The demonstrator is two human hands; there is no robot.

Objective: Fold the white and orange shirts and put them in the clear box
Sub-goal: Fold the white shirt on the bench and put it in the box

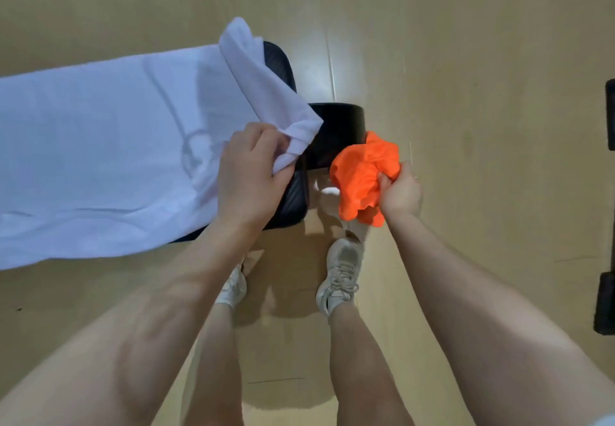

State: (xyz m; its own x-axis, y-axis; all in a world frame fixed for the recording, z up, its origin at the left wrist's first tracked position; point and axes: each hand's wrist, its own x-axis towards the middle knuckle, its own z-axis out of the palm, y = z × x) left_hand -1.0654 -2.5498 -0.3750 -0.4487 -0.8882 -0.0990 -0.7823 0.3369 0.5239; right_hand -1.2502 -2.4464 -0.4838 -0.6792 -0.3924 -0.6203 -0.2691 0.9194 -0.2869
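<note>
The white shirt (100, 146) lies spread over a dark chair seat, filling the left half of the view. My left hand (249, 176) grips a bunched corner of it at its right edge. The orange shirt (361, 176) is crumpled into a ball in the air above the floor, right of the chair. My right hand (399, 192) grips it from the right side. No clear box is in view.
A black chair (336, 132) with a mesh seat stands under the white shirt, its back jutting out towards the right. My feet in pale sneakers (342, 276) stand on the wooden floor below it. Dark objects (607, 302) sit at the right edge.
</note>
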